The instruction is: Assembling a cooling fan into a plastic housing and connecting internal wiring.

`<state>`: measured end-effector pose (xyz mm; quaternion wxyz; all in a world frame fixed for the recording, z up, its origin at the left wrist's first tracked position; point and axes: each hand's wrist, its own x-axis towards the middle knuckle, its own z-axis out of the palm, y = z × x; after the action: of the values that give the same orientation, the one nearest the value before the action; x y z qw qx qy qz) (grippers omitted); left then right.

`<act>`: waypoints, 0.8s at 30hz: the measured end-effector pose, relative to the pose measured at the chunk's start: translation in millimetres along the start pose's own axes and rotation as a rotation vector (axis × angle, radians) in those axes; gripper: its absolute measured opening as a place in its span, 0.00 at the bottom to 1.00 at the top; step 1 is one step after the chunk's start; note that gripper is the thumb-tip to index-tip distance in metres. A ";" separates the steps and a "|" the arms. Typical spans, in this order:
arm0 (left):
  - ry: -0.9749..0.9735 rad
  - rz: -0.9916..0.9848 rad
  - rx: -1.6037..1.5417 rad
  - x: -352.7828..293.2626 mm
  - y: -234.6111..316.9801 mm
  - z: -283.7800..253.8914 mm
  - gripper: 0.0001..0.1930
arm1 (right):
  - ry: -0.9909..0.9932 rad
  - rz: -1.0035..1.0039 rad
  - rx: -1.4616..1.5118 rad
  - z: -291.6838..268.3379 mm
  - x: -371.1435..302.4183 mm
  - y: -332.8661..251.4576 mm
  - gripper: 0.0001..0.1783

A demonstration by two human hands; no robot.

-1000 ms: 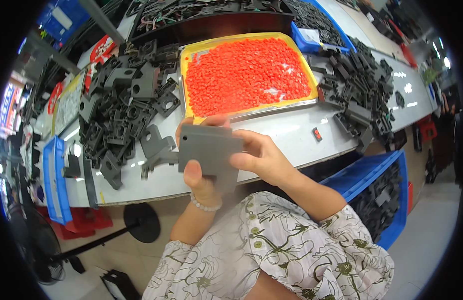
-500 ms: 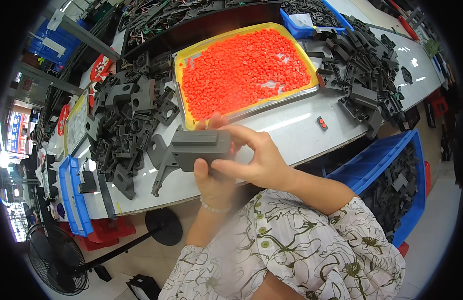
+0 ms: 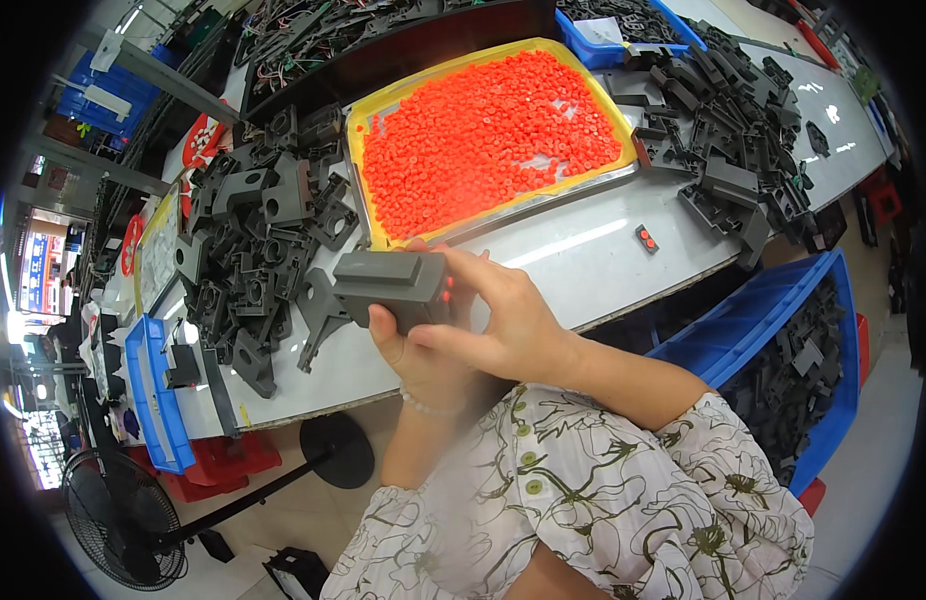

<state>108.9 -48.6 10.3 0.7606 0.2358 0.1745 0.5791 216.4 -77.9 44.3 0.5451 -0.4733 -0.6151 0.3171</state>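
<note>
Both hands hold a dark grey plastic housing (image 3: 388,287), a boxy piece with a raised step on top, above the front edge of the table. My left hand (image 3: 413,365) supports it from below, its thumb against the near side. My right hand (image 3: 518,318) is closed around the right end, thumb in front and fingers behind. Small red buttons (image 3: 447,288) show at that end, partly covered by the fingers. Just left of the housing is a grey bracket (image 3: 321,308) with a long leg; I cannot tell whether the two are joined.
A yellow-lined tray (image 3: 383,243) of small red caps lies beyond my hands. Grey parts (image 3: 248,250) are heaped at left, more (image 3: 728,180) at right. A small dark piece with red buttons (image 3: 646,239) lies alone. Blue bins (image 3: 683,340) and a fan (image 3: 118,515) stand below the table.
The housing has tilted and shifted slightly up and left in my hands, so more of its right end with the red buttons shows. Both hands keep their hold.
</note>
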 end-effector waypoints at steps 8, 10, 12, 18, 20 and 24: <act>0.023 -0.206 -0.261 5.1 9.4 8.0 0.30 | -0.057 -0.009 -0.181 9.3 0.5 4.2 0.42; 0.014 -0.210 -0.282 3.8 10.9 5.8 0.30 | -0.059 -0.021 -0.179 10.9 1.1 0.7 0.42; 0.002 -0.219 -0.306 1.6 11.4 4.9 0.31 | -0.058 -0.031 -0.181 12.4 0.2 -3.4 0.42; -0.015 -0.204 -0.278 -2.0 9.5 9.7 0.32 | -0.009 -0.141 -0.230 10.6 -2.4 -4.8 0.41; 0.019 -0.178 -0.180 -4.8 9.8 7.6 0.33 | -0.017 -0.101 -0.154 9.4 -7.9 -10.1 0.39; -0.083 -0.048 -0.161 -15.2 16.5 10.8 0.34 | -0.091 -0.075 -0.097 9.3 -19.9 -26.8 0.38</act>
<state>97.4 -61.4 28.4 0.7973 0.1936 0.1012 0.5627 200.2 -104.6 59.3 0.5045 -0.4610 -0.6712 0.2873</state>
